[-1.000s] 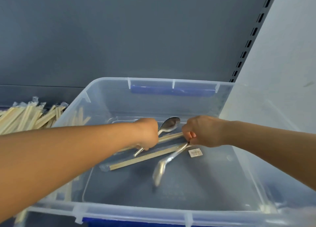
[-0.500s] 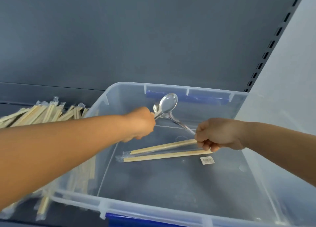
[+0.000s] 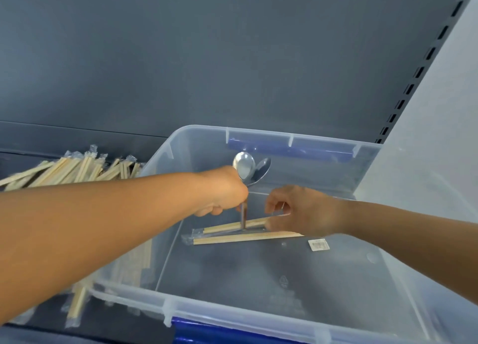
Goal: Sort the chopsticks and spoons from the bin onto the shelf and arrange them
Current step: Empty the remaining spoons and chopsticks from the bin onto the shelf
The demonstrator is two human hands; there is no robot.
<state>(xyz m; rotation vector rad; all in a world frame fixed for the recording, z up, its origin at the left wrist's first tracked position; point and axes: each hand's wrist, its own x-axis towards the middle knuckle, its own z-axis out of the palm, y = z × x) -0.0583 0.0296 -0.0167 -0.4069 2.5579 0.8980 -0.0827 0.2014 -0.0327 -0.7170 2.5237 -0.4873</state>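
Both bare forearms are extended forward. The left hand point(image 3: 222, 193) is curled into a fist, knuckles up, gripping two spoons point(image 3: 249, 169). The right hand point(image 3: 302, 210) is held lower, just beside it, with thumb and fingers point(image 3: 271, 204) bent in a loose pinch.
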